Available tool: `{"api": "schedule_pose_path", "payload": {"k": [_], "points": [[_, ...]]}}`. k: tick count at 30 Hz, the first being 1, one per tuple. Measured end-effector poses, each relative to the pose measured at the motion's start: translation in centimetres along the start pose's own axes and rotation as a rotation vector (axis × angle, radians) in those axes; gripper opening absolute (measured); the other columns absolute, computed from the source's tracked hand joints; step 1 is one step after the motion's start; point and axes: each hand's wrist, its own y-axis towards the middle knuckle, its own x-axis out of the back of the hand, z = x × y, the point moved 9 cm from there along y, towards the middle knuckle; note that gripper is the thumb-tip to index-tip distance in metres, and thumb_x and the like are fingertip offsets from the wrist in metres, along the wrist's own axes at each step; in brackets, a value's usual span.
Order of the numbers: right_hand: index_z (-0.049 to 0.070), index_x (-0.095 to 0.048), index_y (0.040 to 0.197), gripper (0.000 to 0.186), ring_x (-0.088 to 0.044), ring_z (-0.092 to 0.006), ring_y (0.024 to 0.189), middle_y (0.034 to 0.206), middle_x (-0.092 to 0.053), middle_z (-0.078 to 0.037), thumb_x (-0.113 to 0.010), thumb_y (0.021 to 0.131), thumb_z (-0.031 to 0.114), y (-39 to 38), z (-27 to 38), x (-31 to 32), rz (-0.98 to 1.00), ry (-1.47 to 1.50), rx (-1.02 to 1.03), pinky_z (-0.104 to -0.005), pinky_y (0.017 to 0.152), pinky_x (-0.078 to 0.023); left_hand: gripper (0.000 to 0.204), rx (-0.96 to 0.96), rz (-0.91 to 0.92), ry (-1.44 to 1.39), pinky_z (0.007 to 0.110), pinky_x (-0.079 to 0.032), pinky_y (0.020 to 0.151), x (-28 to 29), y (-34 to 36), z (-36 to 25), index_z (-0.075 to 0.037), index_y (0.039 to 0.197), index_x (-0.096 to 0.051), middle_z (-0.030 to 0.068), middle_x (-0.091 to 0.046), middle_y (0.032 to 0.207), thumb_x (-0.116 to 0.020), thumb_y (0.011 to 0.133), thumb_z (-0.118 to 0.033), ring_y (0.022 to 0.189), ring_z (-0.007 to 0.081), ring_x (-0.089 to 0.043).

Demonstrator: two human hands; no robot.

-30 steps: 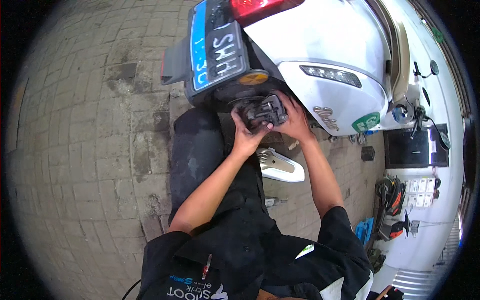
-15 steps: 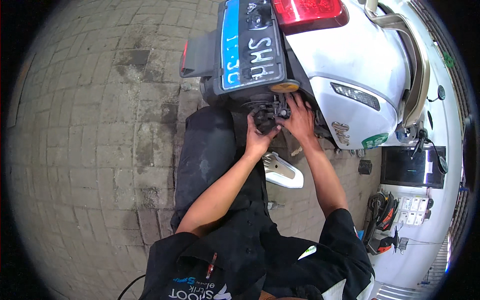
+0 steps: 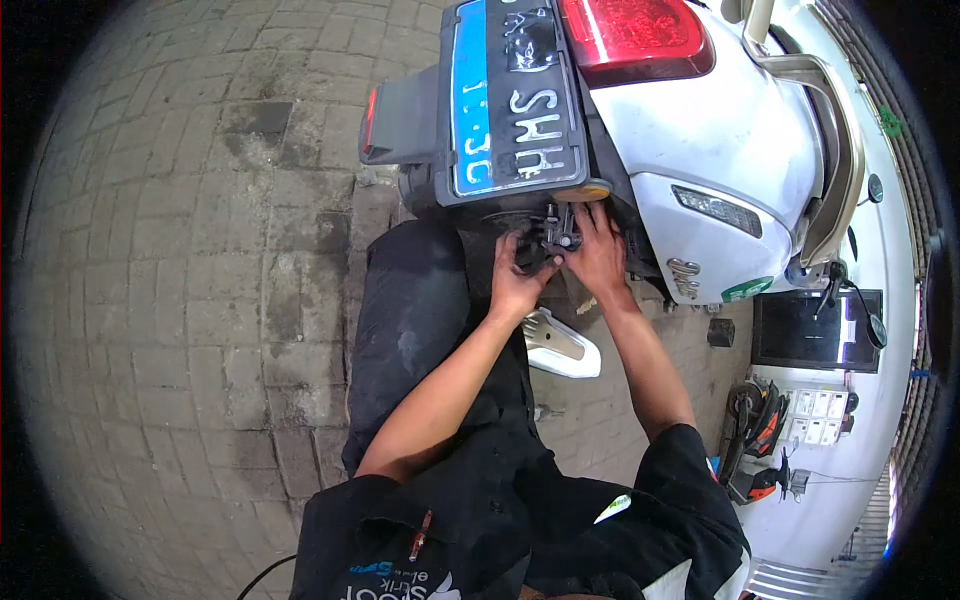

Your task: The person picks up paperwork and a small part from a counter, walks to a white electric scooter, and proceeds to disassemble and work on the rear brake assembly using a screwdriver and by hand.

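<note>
Part, dark metal, one: grasped between my two hands, left hand curled round one side, right hand fingers along the other. Step in hand, I judge: handling it against one white scooter; next move calls for steady two-handed support. Just beyond my grip: one orange reflector. Nearer me: one white-and-beige panel.

The floor was softly and evenly lit; toward its left edge, the joints were bowed by the lens and darkened into black. The scooter was whitened by glare, its underside sunk in shadow. Fine detail there was blurred.
</note>
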Motion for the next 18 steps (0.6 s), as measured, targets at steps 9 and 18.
{"api": "schedule_pose_path", "payload": {"k": [9, 18], "points": [[0.009, -0.049, 0.128, 0.072, -0.056, -0.0415, 0.104, 0.134, -0.044, -0.014, -0.078, 0.063, 0.017, 0.7, 0.1, -1.1, 0.116, -0.056, -0.018, -0.0482, 0.087, -0.049, 0.06, 0.008, 0.018, 0.081, 0.033, -0.042, 0.096, 0.4, 0.8, 0.1, 0.003, 0.12, -0.05, 0.0118, -0.049, 0.117, -0.082, 0.072, -0.017, 0.111, 0.0237, -0.052], [0.01, -0.049, 0.128, 0.07, -0.06, -0.0396, 0.101, 0.134, -0.044, -0.018, -0.075, 0.063, 0.013, 1.0, 0.4, -2.9, 0.206, -0.1, 0.022, -0.0475, 0.087, -0.05, 0.055, 0.113, -0.016, -0.134, 0.031, -0.042, 0.095, 0.2, 1.4, 2.6, 0.0, 0.121, -0.049, 0.0109, -0.055, 0.12, -0.079, 0.076, -0.011, 0.112, 0.0194, -0.053]]}}
